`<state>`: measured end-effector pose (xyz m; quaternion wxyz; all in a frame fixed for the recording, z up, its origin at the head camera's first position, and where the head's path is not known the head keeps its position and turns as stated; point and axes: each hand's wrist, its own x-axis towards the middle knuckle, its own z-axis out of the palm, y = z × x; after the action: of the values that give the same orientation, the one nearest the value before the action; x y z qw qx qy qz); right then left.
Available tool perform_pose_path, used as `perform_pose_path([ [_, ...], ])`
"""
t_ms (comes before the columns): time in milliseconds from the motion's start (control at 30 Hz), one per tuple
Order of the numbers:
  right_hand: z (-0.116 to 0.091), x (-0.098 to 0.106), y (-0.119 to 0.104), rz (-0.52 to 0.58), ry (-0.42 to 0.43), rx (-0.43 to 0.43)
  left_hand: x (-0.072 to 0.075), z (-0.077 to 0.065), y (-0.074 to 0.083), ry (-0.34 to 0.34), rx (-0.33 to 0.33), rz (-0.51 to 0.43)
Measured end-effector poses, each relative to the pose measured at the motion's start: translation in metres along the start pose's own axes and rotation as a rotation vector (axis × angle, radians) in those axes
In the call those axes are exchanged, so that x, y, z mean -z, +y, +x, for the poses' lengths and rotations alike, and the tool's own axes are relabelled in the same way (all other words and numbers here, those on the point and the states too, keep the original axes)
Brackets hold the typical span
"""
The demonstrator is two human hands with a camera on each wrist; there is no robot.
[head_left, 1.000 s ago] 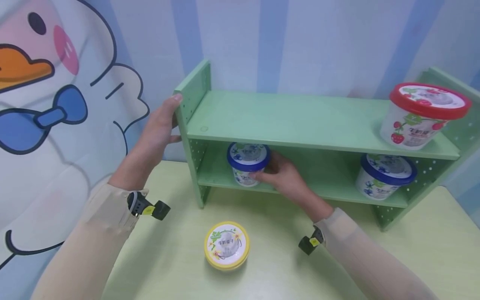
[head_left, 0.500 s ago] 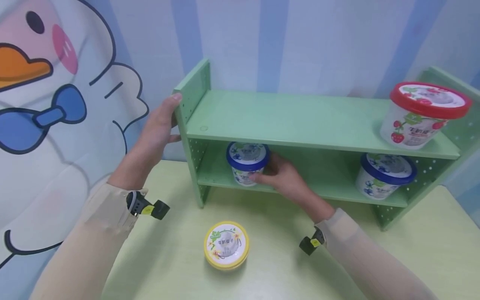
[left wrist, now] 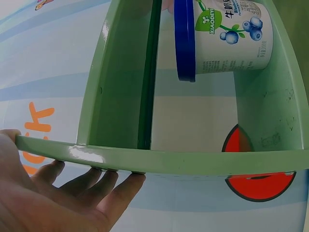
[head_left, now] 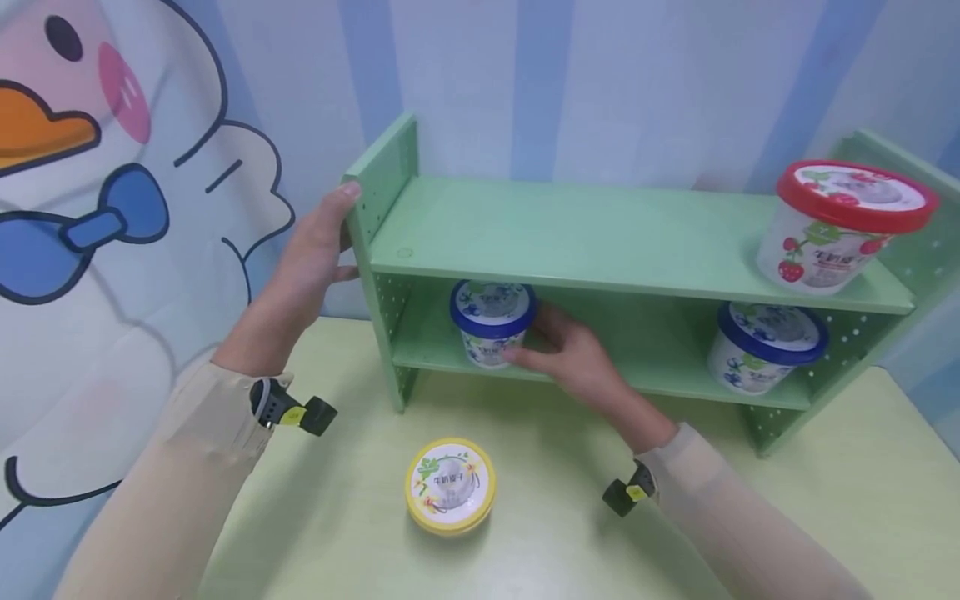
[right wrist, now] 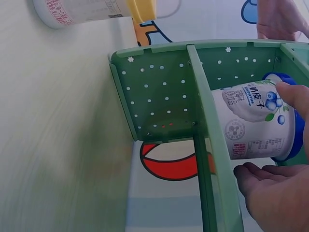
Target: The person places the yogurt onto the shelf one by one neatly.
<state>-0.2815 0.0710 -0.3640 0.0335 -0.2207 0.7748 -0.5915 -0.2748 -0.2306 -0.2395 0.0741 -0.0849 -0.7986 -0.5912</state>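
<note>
My right hand grips a white tub with a blue lid at the left of the shelf unit's lower board. Its thumb lies on the front of the tub and the fingers reach round the right side. Blueberries are printed on this tub in the right wrist view. My left hand holds the left side panel of the green shelf unit, thumb at the front edge. In the left wrist view its fingertips touch the panel's outer face.
A red-lidded tub stands on the upper board at the right. Below it, another blue-lidded tub stands on the lower board. A yellow-lidded tub is on the table before the shelf. Behind is a striped wall covering.
</note>
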Motion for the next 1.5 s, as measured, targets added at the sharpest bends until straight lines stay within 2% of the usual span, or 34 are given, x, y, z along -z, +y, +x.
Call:
perform_pose_path([
  [300,-0.007,0.004,0.003,0.014,0.037,0.031,0.001,-0.001,0.001,0.002,0.011,-0.002],
  [667,-0.018,0.005,0.004,0.112,0.102,0.032,-0.001,-0.001,0.002,0.014,0.019,-0.015],
  [967,-0.026,0.007,0.01,0.173,0.119,0.023,-0.002,0.0,0.002,0.02,0.033,-0.013],
  [1267,-0.035,0.005,0.012,0.228,0.193,0.097,-0.003,0.0,0.002,0.034,0.031,-0.003],
  [1500,-0.045,0.006,0.015,0.205,0.188,0.136,-0.005,0.001,0.004,0.043,0.022,-0.004],
])
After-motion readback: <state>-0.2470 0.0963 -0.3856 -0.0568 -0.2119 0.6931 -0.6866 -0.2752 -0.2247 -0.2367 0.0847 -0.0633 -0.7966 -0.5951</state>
